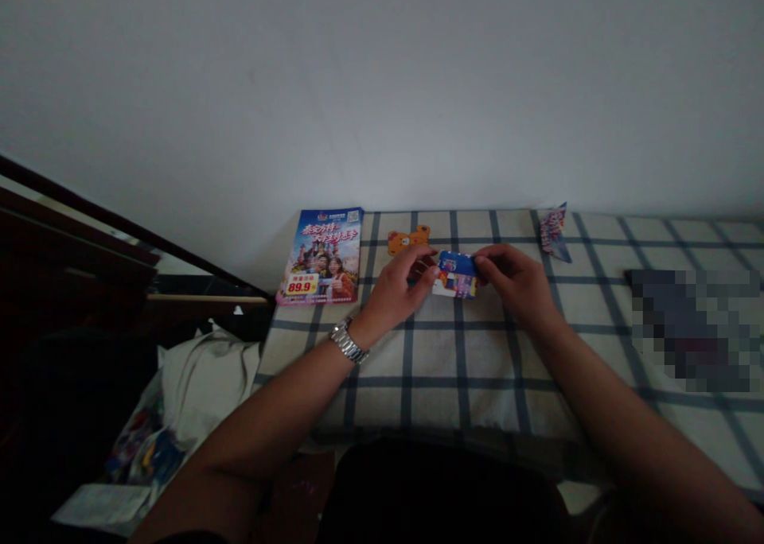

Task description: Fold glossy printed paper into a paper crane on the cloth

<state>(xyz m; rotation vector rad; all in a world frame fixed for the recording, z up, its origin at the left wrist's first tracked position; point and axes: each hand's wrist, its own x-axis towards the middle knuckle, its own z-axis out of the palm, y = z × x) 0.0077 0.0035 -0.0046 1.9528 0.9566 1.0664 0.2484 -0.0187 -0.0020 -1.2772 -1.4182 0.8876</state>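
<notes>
Head view is showing the left hand [399,286] and right hand [516,281] pinching opposite ends of the colourful folded paper [457,276] just above the checked tablecloth [477,369], where uneven finger pressure could be skewing its crease.

I pinch glossy printed paper [457,274] over the matt checked cloth [454,361] — my wristwatch [348,343] band is shiny metal — and the leaflet [322,255] beside looks slick, coated paper.
</notes>
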